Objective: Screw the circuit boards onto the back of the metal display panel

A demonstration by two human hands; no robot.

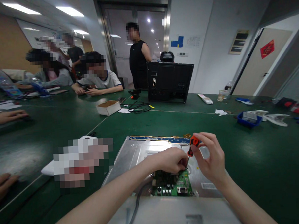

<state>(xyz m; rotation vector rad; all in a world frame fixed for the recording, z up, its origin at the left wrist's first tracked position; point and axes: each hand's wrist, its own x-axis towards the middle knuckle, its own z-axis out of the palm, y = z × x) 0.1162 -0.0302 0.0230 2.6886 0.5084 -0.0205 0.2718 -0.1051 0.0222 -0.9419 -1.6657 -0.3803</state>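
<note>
My right hand (210,154) grips a red and black screwdriver (194,141) by its handle, with the shaft slanting down to the left. The tip meets the upper right corner of a green circuit board (185,180), or comes very close to it. My left hand (173,159) is closed at that same corner, its fingertips pinched beside the tip; what they hold, if anything, is hidden. The board lies on the silvery metal back of a display panel (209,192). Along the panel's far edge runs a narrow blue circuit strip (153,138). A grey cable (138,205) comes off the board's left side.
A black monitor housing (170,81) stands across the green table (240,154). Farther back are a small white box (108,108), a black cable (141,107) and a blue tray (249,120). A partly blurred white object (74,158) lies left. Other people sit and stand beyond.
</note>
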